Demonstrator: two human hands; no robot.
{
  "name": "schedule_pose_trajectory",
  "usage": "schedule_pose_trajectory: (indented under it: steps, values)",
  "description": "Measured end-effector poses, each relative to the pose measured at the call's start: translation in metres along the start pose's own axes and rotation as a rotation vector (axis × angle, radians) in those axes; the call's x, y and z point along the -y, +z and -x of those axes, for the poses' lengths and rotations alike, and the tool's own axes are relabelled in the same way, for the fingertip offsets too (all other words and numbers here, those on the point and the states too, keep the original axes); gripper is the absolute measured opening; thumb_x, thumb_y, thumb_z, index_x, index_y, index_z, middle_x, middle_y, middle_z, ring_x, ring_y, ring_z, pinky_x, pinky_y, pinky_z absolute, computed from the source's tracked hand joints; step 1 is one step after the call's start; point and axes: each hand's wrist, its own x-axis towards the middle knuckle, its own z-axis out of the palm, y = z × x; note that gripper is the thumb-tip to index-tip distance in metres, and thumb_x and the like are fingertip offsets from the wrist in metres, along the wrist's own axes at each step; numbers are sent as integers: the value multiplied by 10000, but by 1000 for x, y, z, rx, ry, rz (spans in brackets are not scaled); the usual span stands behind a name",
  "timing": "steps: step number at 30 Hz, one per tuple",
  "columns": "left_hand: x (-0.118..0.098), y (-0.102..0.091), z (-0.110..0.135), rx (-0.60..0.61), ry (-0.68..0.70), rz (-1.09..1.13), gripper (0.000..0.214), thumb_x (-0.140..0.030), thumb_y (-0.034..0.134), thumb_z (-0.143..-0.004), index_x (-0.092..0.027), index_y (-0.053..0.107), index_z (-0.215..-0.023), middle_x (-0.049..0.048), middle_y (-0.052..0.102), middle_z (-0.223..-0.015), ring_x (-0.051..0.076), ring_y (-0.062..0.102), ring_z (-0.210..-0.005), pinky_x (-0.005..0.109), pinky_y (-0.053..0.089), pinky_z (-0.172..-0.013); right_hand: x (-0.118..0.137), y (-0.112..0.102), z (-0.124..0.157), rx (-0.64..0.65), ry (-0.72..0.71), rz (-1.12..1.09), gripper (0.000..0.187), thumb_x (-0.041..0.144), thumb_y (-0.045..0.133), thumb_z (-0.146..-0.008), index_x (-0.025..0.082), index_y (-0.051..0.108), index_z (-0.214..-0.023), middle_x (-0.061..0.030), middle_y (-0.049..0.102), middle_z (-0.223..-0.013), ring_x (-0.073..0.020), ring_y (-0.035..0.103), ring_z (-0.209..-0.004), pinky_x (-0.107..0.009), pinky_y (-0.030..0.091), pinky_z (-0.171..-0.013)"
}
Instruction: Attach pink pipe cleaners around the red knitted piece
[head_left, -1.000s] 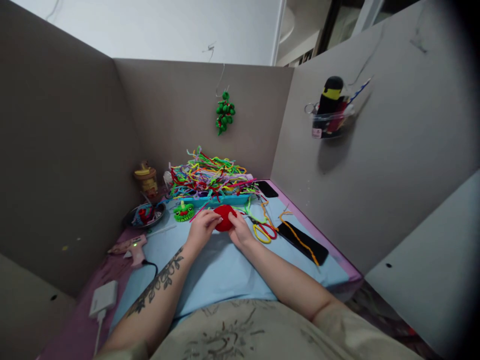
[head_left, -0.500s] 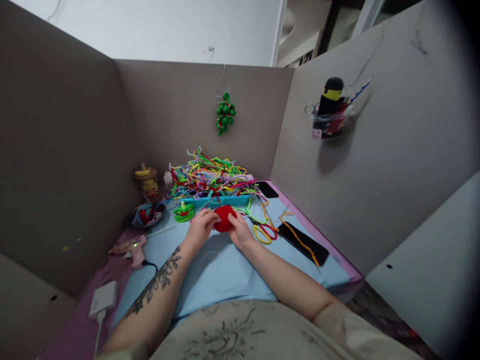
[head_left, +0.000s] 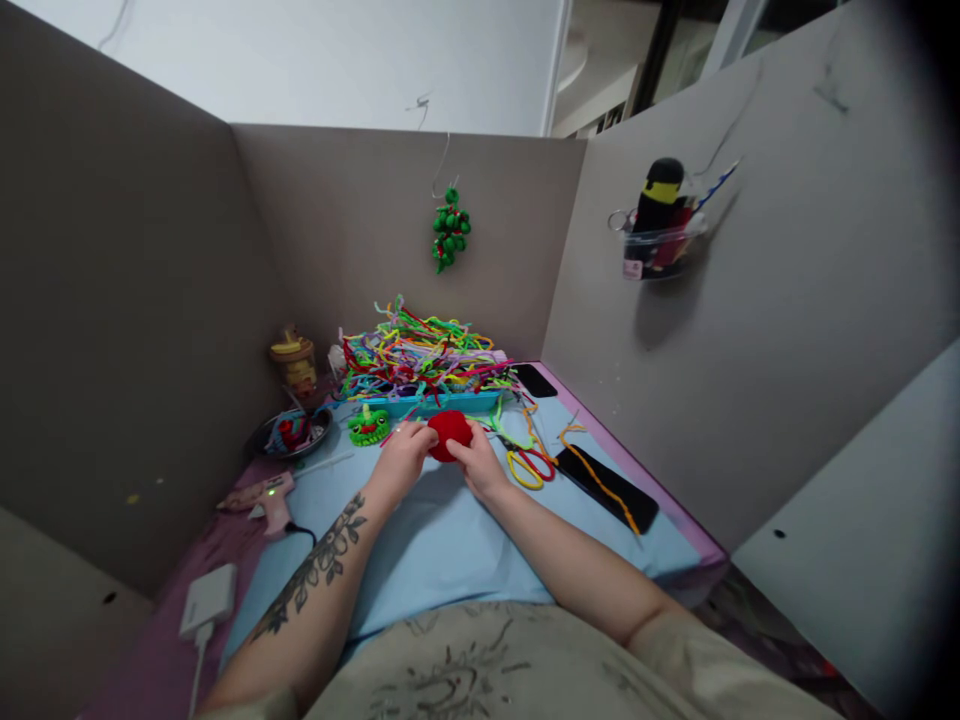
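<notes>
Between my two hands is a round red fuzzy piece (head_left: 450, 432), held above the blue cloth (head_left: 442, 545). My left hand (head_left: 405, 455) grips its left edge, and my right hand (head_left: 478, 463) pinches its lower right with the thumb in front. Just left of my left hand sits a green fuzzy figure (head_left: 368, 427) with eyes and a red mouth. To the right of my right hand lie scissors (head_left: 531, 466) with one yellow and one red handle loop. Behind the hands a blue tray (head_left: 431, 404) bears a tangled heap of colourful pipe cleaners (head_left: 424, 350).
On the left are a pink glue gun (head_left: 270, 500), a white power adapter (head_left: 208, 600), a dark bowl (head_left: 319, 437) and a brown-yellow cup (head_left: 295, 360). A black phone (head_left: 611, 490) lies right, under an orange strand. Grey panels surround the table; a clear container (head_left: 656, 250) hangs right.
The red piece has turned slightly in my hands, and my right thumb has shifted lower and left across its front. Both hands keep their hold.
</notes>
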Motion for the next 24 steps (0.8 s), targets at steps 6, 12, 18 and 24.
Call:
schedule_pose_trajectory:
  steps: [6, 12, 18, 24]
  values:
    - [5, 5, 0, 14, -31, -1, 165, -154, 405, -837, -199, 561, -805, 63, 584, -783, 192, 489, -769, 318, 383, -724, -2, -3, -1, -6, -49, 173, 408, 189, 693, -639, 214, 515, -1005, 4, 652, -926, -152, 601, -846, -292, 451, -833]
    - [8, 10, 0, 1, -53, 79, 128, -168, 446, -822, -200, 513, -719, 34, 534, -691, 177, 452, -687, 298, 364, -678, 0, -5, 2, 7, -54, 267, 461, 178, 691, -619, 215, 512, -1042, 2, 641, -953, -151, 583, -861, -286, 444, -839]
    - [7, 11, 1, 2, -72, 82, 157, -194, 406, -846, -200, 488, -712, 26, 504, -693, 165, 451, -685, 277, 355, -656, 2, -4, 4, 17, -30, 284, 431, 158, 674, -620, 213, 530, -1022, 8, 640, -908, -150, 581, -829, -290, 446, -838]
    - [3, 8, 0, -84, -119, 283, 115, -182, 445, -819, -199, 456, -706, 9, 527, -718, 139, 475, -679, 248, 373, -653, 0, -2, 3, 11, -17, 241, 456, 152, 683, -604, 214, 525, -1027, 14, 642, -912, -149, 585, -842, -296, 445, -854]
